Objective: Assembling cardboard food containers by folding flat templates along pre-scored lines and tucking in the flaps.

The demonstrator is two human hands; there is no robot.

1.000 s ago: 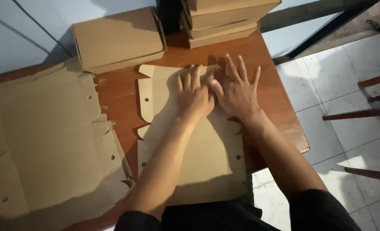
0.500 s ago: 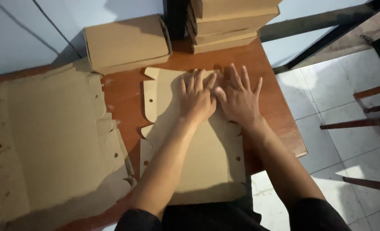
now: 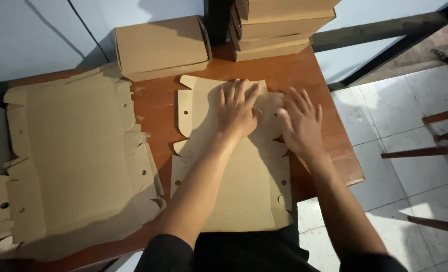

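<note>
A flat die-cut cardboard box blank [image 3: 244,186] lies on the brown wooden table [image 3: 158,108] in front of me. My left hand [image 3: 238,110] presses flat on its far part, fingers spread. My right hand [image 3: 300,123] rests palm down on the blank's right flap near the table's right edge, fingers apart. Neither hand grips anything.
A stack of flat cardboard blanks [image 3: 67,161] covers the table's left side. A folded cardboard box [image 3: 161,46] stands at the back, with a pile of folded boxes [image 3: 279,25] to its right. White tiled floor [image 3: 415,171] and dark chair legs [image 3: 435,151] lie to the right.
My right hand has slid away from the left one, out to the right flap of the blank. The left hand stays pressed near the far middle.
</note>
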